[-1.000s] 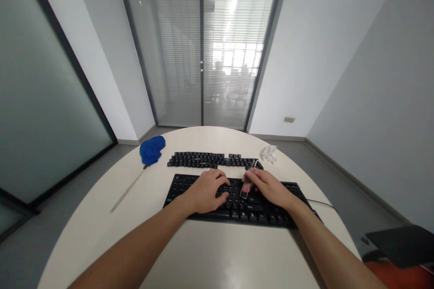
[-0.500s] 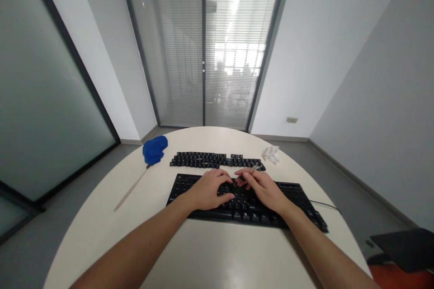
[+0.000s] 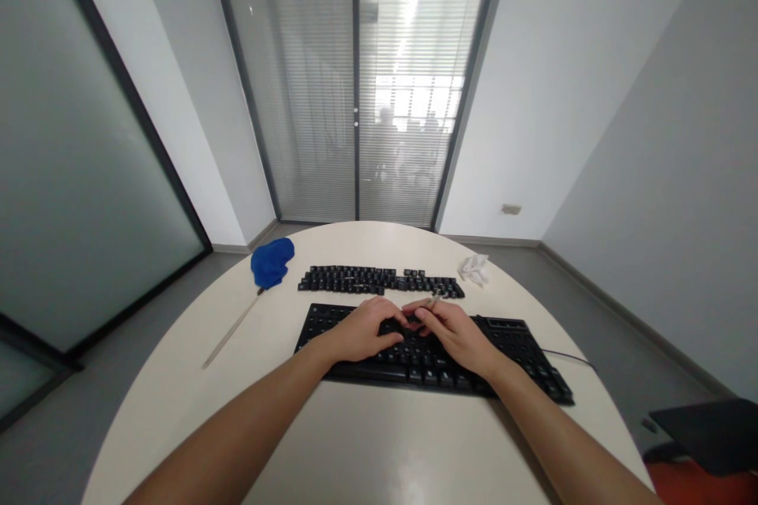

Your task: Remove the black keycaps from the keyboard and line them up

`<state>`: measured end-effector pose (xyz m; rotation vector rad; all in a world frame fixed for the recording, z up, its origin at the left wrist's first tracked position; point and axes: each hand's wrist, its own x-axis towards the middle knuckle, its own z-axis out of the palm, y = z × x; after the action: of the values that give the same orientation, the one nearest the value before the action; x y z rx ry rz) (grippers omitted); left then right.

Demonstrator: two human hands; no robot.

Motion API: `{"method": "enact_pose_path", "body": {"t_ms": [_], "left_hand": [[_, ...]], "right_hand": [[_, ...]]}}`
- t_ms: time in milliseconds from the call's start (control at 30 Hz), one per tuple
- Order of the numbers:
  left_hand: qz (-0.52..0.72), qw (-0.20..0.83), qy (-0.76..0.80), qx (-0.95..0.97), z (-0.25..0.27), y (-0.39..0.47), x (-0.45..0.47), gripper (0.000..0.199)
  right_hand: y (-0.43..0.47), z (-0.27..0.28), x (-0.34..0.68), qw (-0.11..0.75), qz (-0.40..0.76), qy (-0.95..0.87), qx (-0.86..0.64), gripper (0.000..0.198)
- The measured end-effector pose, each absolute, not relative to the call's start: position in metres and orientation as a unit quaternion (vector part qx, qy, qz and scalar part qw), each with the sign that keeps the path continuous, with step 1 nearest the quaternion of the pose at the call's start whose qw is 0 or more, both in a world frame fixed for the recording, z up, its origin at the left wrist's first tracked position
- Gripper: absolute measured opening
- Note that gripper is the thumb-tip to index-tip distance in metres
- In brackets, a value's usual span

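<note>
A black keyboard lies across the table under both my hands. My left hand rests over its middle, thumb stretched apart from the forefinger, nothing visible in its grasp. Its forefinger tip comes close to the fingertips of my right hand. That right hand is closed round a small, thin metallic tool, whose silvery end sticks up past the fingers. The tool's lower end and the keys beneath the fingertips are hidden. Beyond the keyboard, loose black keycaps stand in rows.
A blue cloth duster with a thin pale stick lies at left on the round cream table. Crumpled white tissue sits at the far right. The keyboard's cable runs off right. A dark chair stands beside the table.
My right hand has shifted slightly left with the tool, its fingertips now closer to my left hand's. My left hand has moved a little left.
</note>
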<state>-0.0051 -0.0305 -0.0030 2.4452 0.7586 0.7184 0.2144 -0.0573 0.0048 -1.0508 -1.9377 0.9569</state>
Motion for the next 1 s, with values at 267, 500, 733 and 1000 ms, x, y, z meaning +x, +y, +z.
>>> {"method": "enact_pose_path", "body": {"t_ms": [267, 500, 733, 1000], "left_hand": [[0.269, 0.213, 0.301, 0.89, -0.006, -0.033, -0.004, 0.033], [0.268, 0.14, 0.301, 0.904, 0.0, -0.038, 0.001, 0.019], [0.273, 0.168, 0.277, 0.906, 0.001, -0.037, 0.001, 0.014], [0.277, 0.176, 0.248, 0.911, 0.002, -0.035, 0.001, 0.014]], "right_hand": [[-0.053, -0.002, 0.214, 0.389, 0.425, -0.698, -0.426, 0.043], [-0.05, -0.006, 0.213, 0.422, 0.458, -0.65, -0.436, 0.046], [-0.049, -0.007, 0.211, 0.428, 0.465, -0.634, -0.446, 0.044], [-0.052, -0.006, 0.211, 0.429, 0.477, -0.631, -0.436, 0.043]]}}
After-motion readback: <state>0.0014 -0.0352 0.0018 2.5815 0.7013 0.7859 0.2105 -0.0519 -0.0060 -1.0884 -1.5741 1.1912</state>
